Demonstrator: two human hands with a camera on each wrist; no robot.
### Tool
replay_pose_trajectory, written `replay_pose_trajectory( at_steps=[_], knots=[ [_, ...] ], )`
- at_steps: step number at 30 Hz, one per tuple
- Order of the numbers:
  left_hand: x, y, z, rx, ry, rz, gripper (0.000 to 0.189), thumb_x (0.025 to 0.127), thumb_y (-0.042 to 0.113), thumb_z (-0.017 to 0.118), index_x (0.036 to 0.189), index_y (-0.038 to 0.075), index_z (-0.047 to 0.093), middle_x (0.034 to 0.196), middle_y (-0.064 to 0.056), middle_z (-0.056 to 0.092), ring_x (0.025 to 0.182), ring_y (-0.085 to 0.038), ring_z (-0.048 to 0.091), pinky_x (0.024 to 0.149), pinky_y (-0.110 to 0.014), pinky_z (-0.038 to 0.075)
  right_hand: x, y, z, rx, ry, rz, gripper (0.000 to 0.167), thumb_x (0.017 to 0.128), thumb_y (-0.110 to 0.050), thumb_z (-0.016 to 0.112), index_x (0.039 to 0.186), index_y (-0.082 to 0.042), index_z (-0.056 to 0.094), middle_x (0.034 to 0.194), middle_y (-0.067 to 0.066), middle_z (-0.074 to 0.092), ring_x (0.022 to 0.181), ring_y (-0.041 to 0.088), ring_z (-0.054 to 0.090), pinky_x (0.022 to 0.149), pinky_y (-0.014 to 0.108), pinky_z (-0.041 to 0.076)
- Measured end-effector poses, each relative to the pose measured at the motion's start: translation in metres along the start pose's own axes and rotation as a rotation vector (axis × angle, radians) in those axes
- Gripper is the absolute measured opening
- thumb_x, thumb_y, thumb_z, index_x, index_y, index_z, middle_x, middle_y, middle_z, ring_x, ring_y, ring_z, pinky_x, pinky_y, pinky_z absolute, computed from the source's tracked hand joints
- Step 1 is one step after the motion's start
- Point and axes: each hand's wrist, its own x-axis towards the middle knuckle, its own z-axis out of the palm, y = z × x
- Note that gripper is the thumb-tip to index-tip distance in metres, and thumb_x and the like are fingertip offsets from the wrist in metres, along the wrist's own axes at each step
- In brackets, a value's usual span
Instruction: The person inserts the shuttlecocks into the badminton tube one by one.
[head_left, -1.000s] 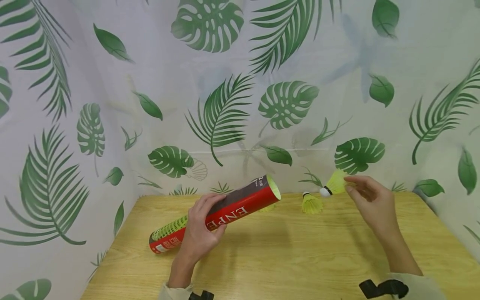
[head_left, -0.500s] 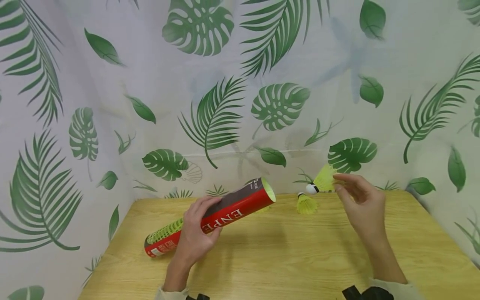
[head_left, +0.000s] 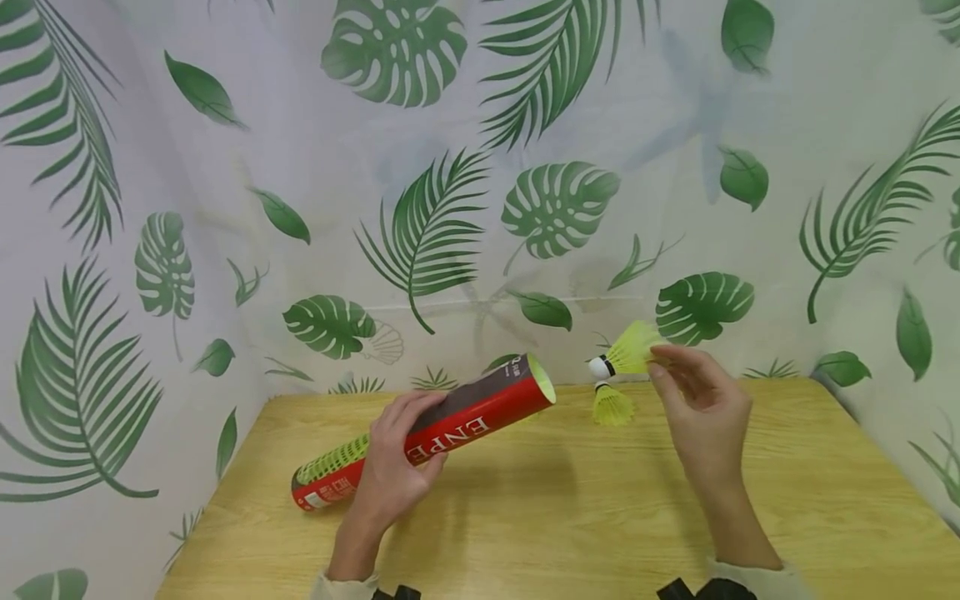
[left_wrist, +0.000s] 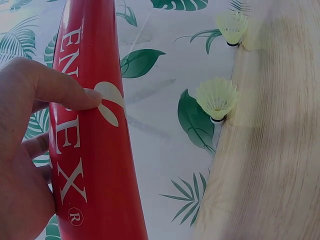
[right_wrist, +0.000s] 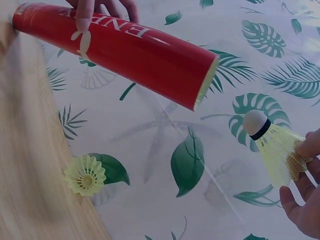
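Note:
My left hand (head_left: 401,458) grips a red and dark grey shuttlecock tube (head_left: 487,417) around its middle. The tube slants, its uncapped mouth raised to the right and its lower end down at the left near the tabletop. To the right of that mouth, my right hand (head_left: 705,408) pinches a yellow shuttlecock (head_left: 630,350) by its skirt edge, the white cork pointing left at the tube. In the right wrist view this shuttlecock (right_wrist: 275,145) is a short gap away from the mouth. A second shuttlecock (head_left: 613,406) rests at the table's back edge, just below the held one.
The left wrist view has two shuttlecocks along the table's back edge, a nearer one (left_wrist: 217,100) and a farther one (left_wrist: 232,29). The wood-grain table (head_left: 570,517) meets a leaf-printed cloth (head_left: 465,108) behind and at the left.
My right hand has moved left with the shuttlecock, bringing its cork closer to the tube's mouth. The left hand keeps its grip on the tube. The head view has shifted slightly.

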Motion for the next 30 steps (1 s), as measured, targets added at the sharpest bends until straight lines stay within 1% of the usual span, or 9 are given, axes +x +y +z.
replay_pose_trajectory(
  at_steps=[3,6,10,17,20,24,30],
  knots=[
    [0.001,0.001,0.001,-0.002,0.002,0.008,0.075,0.071,0.004,0.087,0.138,0.025,0.060,0.139,0.004,0.057,0.128,-0.018,0.052,0.098,-0.052,0.039,-0.003,0.002,0.005,0.078,-0.010,-0.024,0.021,0.087,0.018,0.068,0.108,0.019,0.067,0.104,0.006,0.074,0.094,0.015,0.068,0.089,0.021,0.053],
    [0.001,0.001,0.002,0.000,-0.004,0.010,0.073,0.072,0.005,0.086,0.138,0.026,0.060,0.139,0.005,0.057,0.129,-0.017,0.051,0.097,-0.051,0.039,-0.007,0.004,0.011,0.125,-0.022,-0.046,0.021,0.086,0.020,0.067,0.107,0.020,0.065,0.103,0.007,0.074,0.094,0.014,0.070,0.089,0.021,0.053],
    [0.001,0.002,0.002,0.002,-0.008,0.006,0.072,0.074,0.006,0.086,0.137,0.027,0.060,0.139,0.006,0.056,0.129,-0.017,0.051,0.098,-0.051,0.038,-0.011,0.005,0.016,0.101,-0.027,-0.046,0.021,0.086,0.020,0.067,0.106,0.020,0.066,0.102,0.006,0.075,0.093,0.013,0.071,0.089,0.022,0.054],
    [0.001,0.003,0.003,0.004,-0.009,0.029,0.071,0.073,0.006,0.086,0.137,0.025,0.061,0.138,0.005,0.057,0.126,-0.018,0.053,0.097,-0.054,0.039,-0.019,0.007,0.023,0.082,-0.055,-0.031,0.019,0.086,0.020,0.068,0.105,0.018,0.067,0.101,0.007,0.075,0.094,0.013,0.072,0.088,0.024,0.054],
    [0.001,0.004,0.004,0.004,-0.010,0.025,0.071,0.073,0.005,0.086,0.136,0.024,0.061,0.137,0.004,0.058,0.126,-0.018,0.053,0.098,-0.055,0.039,-0.022,0.007,0.025,0.027,-0.069,-0.026,0.019,0.086,0.020,0.068,0.104,0.015,0.069,0.101,0.005,0.075,0.096,0.013,0.072,0.089,0.025,0.054],
    [0.001,0.006,0.004,0.002,-0.011,0.016,0.072,0.072,0.005,0.086,0.136,0.025,0.061,0.136,0.003,0.058,0.125,-0.018,0.054,0.098,-0.056,0.039,-0.026,0.007,0.027,-0.011,-0.077,-0.021,0.021,0.085,0.021,0.068,0.104,0.013,0.071,0.102,0.001,0.076,0.096,0.012,0.073,0.089,0.026,0.055],
    [0.001,0.007,0.005,0.011,-0.018,0.010,0.071,0.071,0.005,0.086,0.135,0.026,0.062,0.136,0.005,0.058,0.125,-0.018,0.053,0.098,-0.055,0.039,-0.031,0.008,0.033,0.030,-0.118,-0.044,0.022,0.085,0.022,0.067,0.105,0.014,0.072,0.105,0.007,0.076,0.098,0.013,0.073,0.087,0.027,0.055]
  ],
)
